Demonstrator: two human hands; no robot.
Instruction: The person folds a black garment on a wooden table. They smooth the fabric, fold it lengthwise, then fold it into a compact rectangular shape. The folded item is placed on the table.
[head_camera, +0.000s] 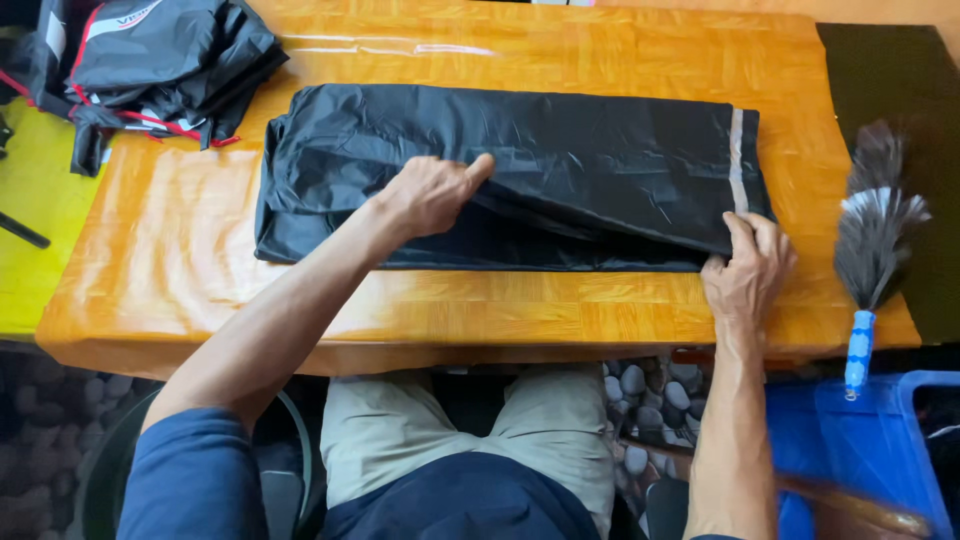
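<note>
Black shiny garment, folded flat into long rectangle, grey reflective strip near right end, mid-table.

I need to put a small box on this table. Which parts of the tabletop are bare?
Bare wood runs along the near table edge, between the folded black garment and both hands, and along the far edge. The far-left corner is crowded by a bundled black jacket; a feather duster takes the right edge.
</note>
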